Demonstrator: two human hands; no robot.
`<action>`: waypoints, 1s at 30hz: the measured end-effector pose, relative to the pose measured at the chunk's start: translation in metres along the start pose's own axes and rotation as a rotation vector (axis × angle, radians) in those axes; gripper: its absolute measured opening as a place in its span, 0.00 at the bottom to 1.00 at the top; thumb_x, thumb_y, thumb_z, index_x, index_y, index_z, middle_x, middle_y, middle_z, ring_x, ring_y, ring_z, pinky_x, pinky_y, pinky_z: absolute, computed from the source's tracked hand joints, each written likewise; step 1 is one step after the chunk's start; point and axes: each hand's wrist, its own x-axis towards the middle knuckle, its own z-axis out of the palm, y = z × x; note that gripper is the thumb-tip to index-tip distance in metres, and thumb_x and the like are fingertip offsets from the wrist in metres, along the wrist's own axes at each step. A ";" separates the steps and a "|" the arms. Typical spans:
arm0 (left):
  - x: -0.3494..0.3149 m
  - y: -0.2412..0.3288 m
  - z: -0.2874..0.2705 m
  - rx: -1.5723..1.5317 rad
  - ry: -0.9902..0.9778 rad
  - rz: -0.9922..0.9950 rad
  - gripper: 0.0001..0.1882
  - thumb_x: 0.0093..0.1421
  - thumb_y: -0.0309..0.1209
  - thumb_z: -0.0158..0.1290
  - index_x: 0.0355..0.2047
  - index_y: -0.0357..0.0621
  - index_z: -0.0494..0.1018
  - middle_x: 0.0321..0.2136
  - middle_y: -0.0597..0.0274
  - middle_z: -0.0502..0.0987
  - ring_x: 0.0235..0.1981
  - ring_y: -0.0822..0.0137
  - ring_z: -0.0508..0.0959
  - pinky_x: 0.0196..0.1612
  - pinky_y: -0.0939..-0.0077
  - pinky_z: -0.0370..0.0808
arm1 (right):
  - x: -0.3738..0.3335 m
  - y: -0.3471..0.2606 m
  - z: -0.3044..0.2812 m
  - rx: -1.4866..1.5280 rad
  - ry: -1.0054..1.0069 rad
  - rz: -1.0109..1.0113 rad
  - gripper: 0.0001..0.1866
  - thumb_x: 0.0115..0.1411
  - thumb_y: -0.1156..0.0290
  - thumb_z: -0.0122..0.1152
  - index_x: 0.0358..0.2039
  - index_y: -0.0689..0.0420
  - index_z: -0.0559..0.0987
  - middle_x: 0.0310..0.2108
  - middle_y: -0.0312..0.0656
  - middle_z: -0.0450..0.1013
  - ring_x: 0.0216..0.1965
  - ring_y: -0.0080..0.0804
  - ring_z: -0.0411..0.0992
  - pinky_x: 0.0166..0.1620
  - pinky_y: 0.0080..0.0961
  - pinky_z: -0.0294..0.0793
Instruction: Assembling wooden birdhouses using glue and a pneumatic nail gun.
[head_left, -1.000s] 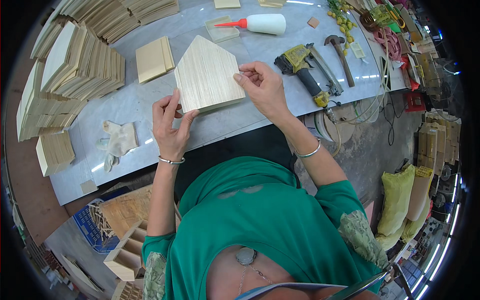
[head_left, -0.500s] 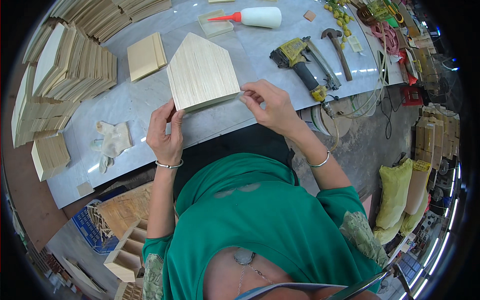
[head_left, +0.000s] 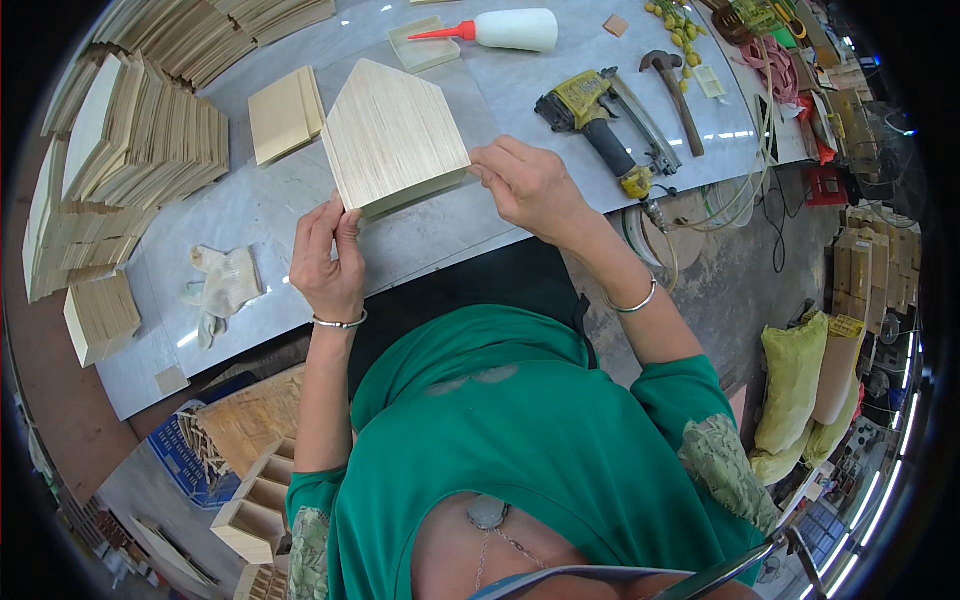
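A house-shaped wooden piece (head_left: 393,135) with pale straight grain lies in front of me, its peak pointing away. Along its near side a thin edge shows, with a shadowed gap below it. My left hand (head_left: 328,255) is closed at the near left corner, thumb and fingertips pinching it. At the near right corner, the fingers of my right hand (head_left: 525,185) are drawn together and grip the edge. Just left of the piece lie a few flat rectangular wooden boards (head_left: 287,115). Beyond it, a white glue bottle (head_left: 515,30) with a red nozzle rests across a shallow wooden tray (head_left: 425,57).
Tall stacks of house-shaped panels (head_left: 150,130) stand at the left, near a white glove (head_left: 228,282). To the right lie a yellow nail gun (head_left: 590,110) with an air hose and a hammer (head_left: 675,95). Wooden compartment boxes (head_left: 250,520) sit below the table's near edge (head_left: 215,368).
The wooden piece has shifted slightly left and away from me. My right hand has moved up and left, its fingers closing onto the near right corner. My left hand stays at its corner.
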 end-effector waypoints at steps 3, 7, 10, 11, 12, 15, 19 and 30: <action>0.000 0.000 0.002 0.021 0.015 -0.010 0.10 0.54 0.24 0.60 0.38 0.39 0.79 0.30 0.54 0.79 0.29 0.63 0.80 0.31 0.74 0.76 | 0.000 0.001 0.000 -0.009 0.008 -0.011 0.05 0.52 0.78 0.60 0.31 0.60 0.75 0.22 0.44 0.67 0.21 0.42 0.69 0.25 0.32 0.70; 0.005 0.004 0.004 -0.005 0.010 -0.040 0.09 0.54 0.23 0.59 0.38 0.39 0.79 0.30 0.54 0.79 0.29 0.62 0.80 0.32 0.74 0.76 | 0.005 0.006 -0.001 -0.040 -0.001 -0.034 0.07 0.53 0.79 0.60 0.33 0.62 0.76 0.23 0.44 0.68 0.21 0.41 0.69 0.24 0.31 0.69; 0.004 0.000 0.005 -0.008 0.016 -0.041 0.10 0.55 0.23 0.59 0.38 0.39 0.79 0.30 0.54 0.79 0.30 0.62 0.80 0.32 0.74 0.76 | 0.006 0.007 0.002 -0.029 0.006 -0.035 0.07 0.52 0.80 0.60 0.33 0.62 0.76 0.23 0.44 0.68 0.21 0.40 0.70 0.24 0.31 0.68; 0.003 -0.002 0.005 -0.011 0.023 -0.026 0.10 0.55 0.23 0.59 0.39 0.39 0.78 0.31 0.54 0.78 0.30 0.62 0.79 0.33 0.73 0.76 | 0.006 0.006 0.001 -0.021 0.002 -0.043 0.07 0.52 0.80 0.60 0.33 0.62 0.76 0.23 0.44 0.68 0.21 0.40 0.70 0.24 0.31 0.68; 0.003 -0.003 0.004 0.002 0.031 -0.031 0.10 0.55 0.23 0.59 0.39 0.39 0.78 0.31 0.54 0.78 0.30 0.62 0.79 0.33 0.73 0.76 | 0.005 0.004 0.000 -0.048 -0.004 -0.040 0.07 0.52 0.80 0.60 0.33 0.62 0.76 0.23 0.44 0.69 0.22 0.40 0.70 0.25 0.31 0.69; 0.001 0.001 0.005 -0.042 0.011 -0.042 0.11 0.55 0.21 0.57 0.40 0.39 0.78 0.32 0.53 0.78 0.31 0.61 0.80 0.34 0.73 0.76 | 0.004 0.003 -0.002 -0.070 -0.007 -0.039 0.07 0.52 0.80 0.60 0.34 0.62 0.76 0.24 0.44 0.70 0.22 0.40 0.71 0.26 0.30 0.69; 0.001 0.005 0.004 -0.057 0.039 -0.007 0.13 0.54 0.19 0.57 0.41 0.38 0.77 0.33 0.53 0.78 0.31 0.64 0.80 0.33 0.75 0.77 | 0.006 0.001 -0.004 -0.061 -0.021 -0.029 0.06 0.53 0.79 0.59 0.34 0.61 0.75 0.24 0.44 0.70 0.23 0.40 0.71 0.27 0.31 0.70; 0.005 0.005 0.004 -0.035 0.066 0.028 0.10 0.54 0.22 0.59 0.38 0.38 0.78 0.31 0.52 0.79 0.28 0.64 0.80 0.31 0.76 0.77 | 0.007 0.001 -0.004 -0.071 -0.032 -0.025 0.05 0.53 0.78 0.59 0.32 0.60 0.74 0.23 0.44 0.68 0.23 0.42 0.70 0.26 0.33 0.70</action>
